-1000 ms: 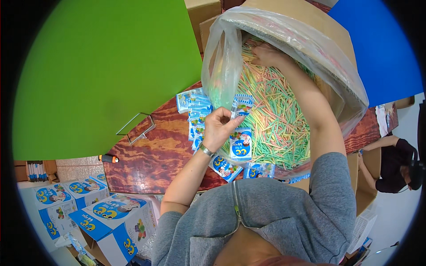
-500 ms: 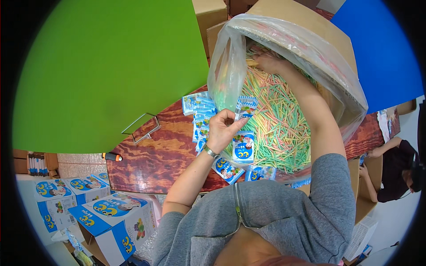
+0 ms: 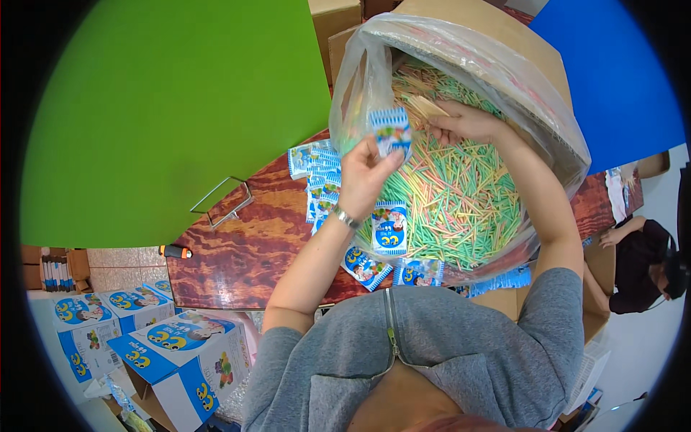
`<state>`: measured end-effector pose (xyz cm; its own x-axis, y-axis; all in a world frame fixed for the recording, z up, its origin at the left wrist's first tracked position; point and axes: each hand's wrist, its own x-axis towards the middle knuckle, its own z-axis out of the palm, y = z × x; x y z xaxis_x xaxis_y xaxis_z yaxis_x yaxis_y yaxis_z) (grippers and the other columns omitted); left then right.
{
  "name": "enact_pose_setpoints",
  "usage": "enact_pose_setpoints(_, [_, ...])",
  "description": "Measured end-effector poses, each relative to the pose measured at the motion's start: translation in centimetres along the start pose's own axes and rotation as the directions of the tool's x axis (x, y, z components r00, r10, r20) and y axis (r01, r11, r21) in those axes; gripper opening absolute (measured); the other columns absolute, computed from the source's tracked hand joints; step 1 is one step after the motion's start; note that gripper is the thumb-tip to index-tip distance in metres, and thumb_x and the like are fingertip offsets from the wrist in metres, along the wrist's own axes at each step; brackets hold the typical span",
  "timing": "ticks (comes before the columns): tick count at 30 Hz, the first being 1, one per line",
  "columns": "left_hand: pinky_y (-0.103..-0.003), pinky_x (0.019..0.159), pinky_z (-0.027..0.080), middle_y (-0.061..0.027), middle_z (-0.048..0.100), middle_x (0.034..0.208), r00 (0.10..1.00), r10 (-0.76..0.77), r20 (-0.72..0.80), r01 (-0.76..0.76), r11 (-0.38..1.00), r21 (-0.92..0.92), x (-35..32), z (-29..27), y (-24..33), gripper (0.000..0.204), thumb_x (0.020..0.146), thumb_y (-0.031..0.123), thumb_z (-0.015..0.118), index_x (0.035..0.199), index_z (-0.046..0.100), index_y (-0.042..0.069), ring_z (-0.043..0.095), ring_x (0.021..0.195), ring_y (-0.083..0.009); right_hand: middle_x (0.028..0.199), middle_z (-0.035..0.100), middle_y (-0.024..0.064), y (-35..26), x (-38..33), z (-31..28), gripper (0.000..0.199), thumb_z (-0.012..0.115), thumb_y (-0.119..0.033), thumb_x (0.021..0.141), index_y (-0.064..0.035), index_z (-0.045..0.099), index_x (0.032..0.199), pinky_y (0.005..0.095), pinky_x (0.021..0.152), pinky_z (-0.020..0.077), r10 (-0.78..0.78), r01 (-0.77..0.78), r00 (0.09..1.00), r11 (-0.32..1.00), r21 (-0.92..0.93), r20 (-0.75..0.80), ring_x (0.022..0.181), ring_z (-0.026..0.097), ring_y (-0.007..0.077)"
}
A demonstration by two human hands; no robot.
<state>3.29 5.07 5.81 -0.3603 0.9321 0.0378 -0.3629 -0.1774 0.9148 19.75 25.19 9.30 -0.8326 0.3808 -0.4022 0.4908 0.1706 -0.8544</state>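
A small blue-and-white packet (image 3: 392,137) is pinched upright between the thumb and fingers of my left hand (image 3: 365,173). Close to its right, my right hand (image 3: 466,122) grips a bunch of thin pale-yellow sticks (image 3: 427,108), their ends pointing toward the packet. Both hands hover over a big heap of thin pastel sticks (image 3: 461,205) in pink, green and yellow. The heap lies in a clear plastic liner (image 3: 360,65) inside a tipped cardboard box (image 3: 497,32). Another packet (image 3: 389,228) lies on the heap's near-left edge.
More packets (image 3: 322,180) are piled left of the heap on the reddish wooden table (image 3: 237,266). A wire stand (image 3: 229,205) and an orange-black tool (image 3: 175,251) lie further left. Green (image 3: 180,122) and blue panels (image 3: 612,79) flank the box. At right, another person (image 3: 640,266) works.
My right hand has come back from the far end of the heap with a bunch of sticks. My left hand has raised its packet farther up toward it.
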Motion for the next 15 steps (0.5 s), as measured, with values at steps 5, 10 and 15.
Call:
enact_pose_setpoints(5, [-0.023, 0.07, 0.045, 0.0028, 0.061, 0.084, 0.993, 0.093, 0.072, -0.084, 0.989, -0.122, 3.0, 0.5, -2.5, 0.018, 0.088, 0.009, 0.071, 0.08, 0.055, 0.008, 0.052, 0.075, -0.0034, 0.082, 0.058, -0.0002, 1.8, -0.9, 0.5, 0.025, 0.05, -0.031, 0.101, -0.0075, 0.053, 0.107, 0.0222, 0.057, 0.0456, 0.035, -0.004, 0.975, 0.991, 0.137, -0.22, 0.068, 0.057, 0.008])
enact_pose_setpoints(10, [-0.027, 0.078, 0.048, -0.0027, 0.068, 0.096, 0.992, 0.04, 0.117, -0.003, 0.955, -0.297, 3.9, 1.2, -2.5, 0.01, 0.091, 0.012, 0.068, 0.095, 0.063, 0.005, 0.06, 0.084, -0.0082, 0.091, 0.065, 0.0026, 2.1, -2.3, 2.5, 0.026, 0.054, -0.031, 0.099, -0.0073, 0.055, 0.11, 0.0224, 0.061, 0.0483, -0.009, -0.066, 0.983, 0.915, 0.397, 0.185, 0.078, 0.063, 0.0093])
enact_pose_setpoints(15, [-0.029, 0.079, 0.049, -0.0026, 0.069, 0.098, 0.972, -0.05, 0.23, 0.129, 0.931, -0.342, 3.2, 2.2, -2.3, 0.015, 0.091, 0.014, 0.068, 0.103, 0.064, 0.005, 0.062, 0.087, -0.0106, 0.099, 0.064, 0.0038, 3.5, -1.5, 5.8, 0.03, 0.06, -0.021, 0.097, -0.0048, 0.055, 0.121, 0.02, 0.066, 0.0499, -0.054, -0.035, 0.992, 0.741, 0.671, 0.111, 0.085, 0.062, 0.0081])
